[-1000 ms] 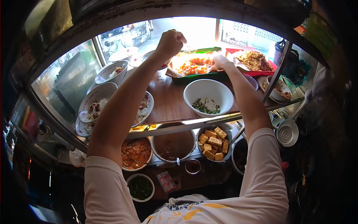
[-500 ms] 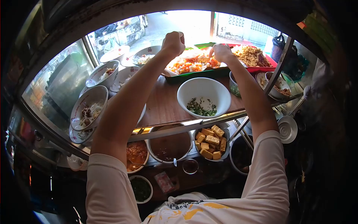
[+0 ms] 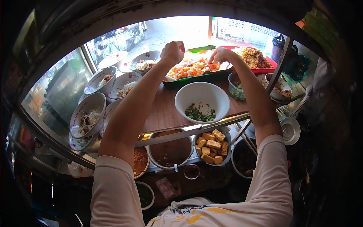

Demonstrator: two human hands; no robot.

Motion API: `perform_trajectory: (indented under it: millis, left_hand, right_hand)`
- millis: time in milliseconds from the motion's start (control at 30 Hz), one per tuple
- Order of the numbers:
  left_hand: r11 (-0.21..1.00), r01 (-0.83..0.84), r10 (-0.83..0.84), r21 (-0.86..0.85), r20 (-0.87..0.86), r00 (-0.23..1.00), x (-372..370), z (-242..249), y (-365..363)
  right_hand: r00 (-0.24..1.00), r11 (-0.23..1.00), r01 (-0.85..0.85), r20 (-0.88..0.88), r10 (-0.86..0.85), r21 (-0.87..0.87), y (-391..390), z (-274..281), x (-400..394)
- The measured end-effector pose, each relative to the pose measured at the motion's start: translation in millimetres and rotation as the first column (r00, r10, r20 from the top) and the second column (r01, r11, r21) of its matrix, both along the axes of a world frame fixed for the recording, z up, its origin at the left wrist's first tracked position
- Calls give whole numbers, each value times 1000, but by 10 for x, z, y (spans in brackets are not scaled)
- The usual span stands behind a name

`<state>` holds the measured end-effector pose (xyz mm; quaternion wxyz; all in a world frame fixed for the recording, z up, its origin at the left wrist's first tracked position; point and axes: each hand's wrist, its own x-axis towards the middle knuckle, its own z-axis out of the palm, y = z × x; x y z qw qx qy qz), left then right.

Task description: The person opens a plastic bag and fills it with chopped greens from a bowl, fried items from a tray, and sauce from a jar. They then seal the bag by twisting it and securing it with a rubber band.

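Both arms point(image 3: 130, 108) stretched forward: the left hand point(image 3: 172, 52) curled near the tray point(image 3: 189, 80), its hold unclear; the right hand point(image 3: 223, 55) bent down over chopped food point(image 3: 189, 70), finger gap unclear.

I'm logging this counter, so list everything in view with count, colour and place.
Bowl: one, white, mid-shelf, chopped greens inside
Green tray: one, green, behind it, orange-and-white food
Red tray: one, red, back right, brown food
Noodle bowls: several, white, shelf left
Tub: one, clear, right of bowl
Liquid: one potful, brown, below shelf
Blocks: one bowlful, golden, below shelf
Packet: one, red-and-white, front
Dark edges: uncountable
Left hand: one, bare, curled above green tray's left end
Right hand: one, bare, fingers down at orange-and-white food
Sleeves: two, pale, front
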<state>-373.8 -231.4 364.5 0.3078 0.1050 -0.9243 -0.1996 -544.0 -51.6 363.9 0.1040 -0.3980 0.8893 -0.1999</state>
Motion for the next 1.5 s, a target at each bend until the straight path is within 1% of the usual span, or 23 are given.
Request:
perform_trajectory:
  millis: [67,267,400,433,533,633,667,700,733,800,900,1000,1033,1100,1167,1233,1267,1300,1333,1400,1433,1467,1500]
  left_hand:
    - [1000,2,-3,21,42,999,-79,-50,-32]
    - [994,-41,20,99,205,979,-235,-89,-32]
    - [990,-85,52,111,274,960,-320,-107,-28]
    - [988,-97,58,122,291,955,-362,-124,-52]
    - [990,-50,14,134,253,967,-435,-150,-136]
    - [916,-37,-52,399,211,976,-415,-73,-111]
    - [890,-52,-38,454,188,982,-389,-43,-82]
    - [860,-67,-22,506,168,986,-390,-39,-83]
    - [827,-80,-5,557,149,989,-373,-40,-76]
    - [816,-68,-23,574,150,988,-349,-21,-114]
    - [809,-48,-30,586,123,992,-252,23,-70]
    - [799,-19,-40,601,84,996,-158,70,-14]
    - [794,-18,-32,608,72,997,-151,83,-15]
    - [777,-13,-12,629,36,999,-153,112,-13]
    - [800,86,-61,595,-62,996,-34,215,40]
    - [807,180,-113,562,-151,982,124,346,120]
    - [806,223,-138,548,-193,971,210,415,153]
    - [830,193,-134,523,-149,980,347,516,234]
    - [852,161,-125,498,-105,987,510,619,321]
    - [864,270,-213,426,-177,961,908,741,466]
    - [904,205,-202,-376,47,978,895,738,156]
    - [338,-73,-117,-938,-119,986,878,732,-156]
    - [374,-64,-24,-925,-79,997,1248,813,57]
  right_hand:
    - [999,999,46,2,-46,12,38,67,6]
    - [989,995,74,-126,-82,-66,115,265,46]
    - [948,994,42,-310,-72,-103,101,414,114]
    - [957,987,99,-259,-129,-126,120,501,292]
    - [944,989,89,-307,-122,-120,100,639,524]
    - [893,993,19,-445,-69,-117,0,594,713]
    - [869,994,-1,-492,-56,-113,-17,573,754]
    - [851,988,-37,-524,-48,-150,-40,527,722]
    - [866,984,-40,-497,-53,-174,-56,488,663]
    - [891,973,-52,-451,-56,-223,-46,491,595]
    - [965,966,-12,-256,-57,-259,33,545,569]
    - [972,945,-48,-231,-30,-323,81,519,444]
    - [961,945,-33,-271,-60,-327,70,507,385]
    - [934,959,109,-303,-189,-263,48,454,318]
    - [889,953,243,-350,-294,-184,-48,299,95]
    - [934,996,91,-349,-81,11,-99,154,43]
    - [943,994,8,-331,29,108,-125,73,38]
    - [957,1000,-5,-291,14,29,-152,-31,22]
    - [944,998,-26,-326,43,56,-184,-58,24]
    - [952,991,-105,-297,75,-86,-164,7,75]
    - [929,981,-159,-354,110,-113,-102,63,141]
    - [902,966,-219,-407,147,-137,-65,172,268]
    - [841,923,-322,-511,177,-211,0,200,272]
